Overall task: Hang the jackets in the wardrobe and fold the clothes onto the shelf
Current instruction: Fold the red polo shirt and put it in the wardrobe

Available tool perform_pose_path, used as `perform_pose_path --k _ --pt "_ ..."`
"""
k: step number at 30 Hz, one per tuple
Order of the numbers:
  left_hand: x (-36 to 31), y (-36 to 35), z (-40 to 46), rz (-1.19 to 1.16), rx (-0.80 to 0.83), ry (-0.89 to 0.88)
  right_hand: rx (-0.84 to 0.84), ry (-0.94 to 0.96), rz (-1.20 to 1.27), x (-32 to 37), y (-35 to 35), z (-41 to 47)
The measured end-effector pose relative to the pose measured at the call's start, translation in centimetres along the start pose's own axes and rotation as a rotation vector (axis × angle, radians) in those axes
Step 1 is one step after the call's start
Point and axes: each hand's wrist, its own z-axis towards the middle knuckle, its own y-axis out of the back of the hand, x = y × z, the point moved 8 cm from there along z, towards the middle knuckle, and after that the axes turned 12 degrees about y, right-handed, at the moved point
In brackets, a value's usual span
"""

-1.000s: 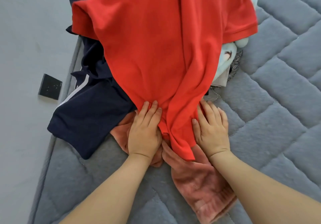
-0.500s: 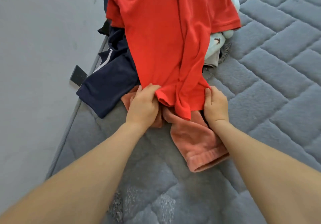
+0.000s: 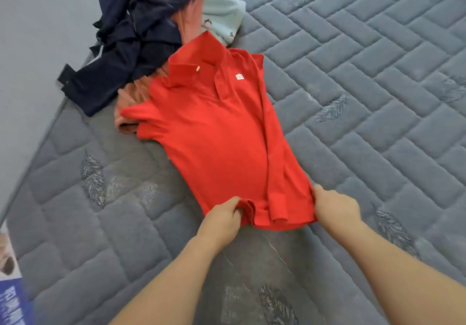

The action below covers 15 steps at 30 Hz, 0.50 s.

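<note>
Red polo shirt (image 3: 216, 133) is lying collar-away on the grey mattress (image 3: 378, 98) while we are pinching its hem with left hand (image 3: 222, 220) and right hand (image 3: 336, 210), laying it flat for folding; next, presumably, folding the sleeves inward.

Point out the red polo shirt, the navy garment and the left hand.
Red polo shirt (image 3: 216, 143): head view, middle of the chest panel.
Navy garment (image 3: 113, 77): head view, on the sleeve lying toward the mattress edge.
Left hand (image 3: 223, 220): head view, back of the hand gripping the shirt's hem.
</note>
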Motion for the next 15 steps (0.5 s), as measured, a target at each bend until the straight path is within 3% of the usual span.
perform_pose_path --k 2,4,7,9,11,15 --pt "0.6 -6.7 -3.1 -0.024 0.239 0.084 0.285 -0.063 -0.057 -3.0 -4.3 -4.1" --pt "1.9 -12.8 -6.8 0.125 0.535 0.174 0.500 -0.117 -0.073 -5.0 -7.8 -8.0" --pt "3.1 -16.9 -11.2 0.498 0.784 0.229 0.527 -0.240 0.116 -6.7 -9.7 -10.5" --pt "3.0 -16.7 -11.6 0.565 0.799 0.294 0.396 -0.281 0.389 -5.6 -9.8 -9.8" --pt "2.5 -16.0 -10.6 0.465 0.808 0.345 0.316 -0.296 0.617 -3.4 -10.3 -8.8" --pt "0.6 -11.7 -6.3 0.443 0.432 0.184 0.239 -0.352 0.538 -1.4 -11.5 -7.9"
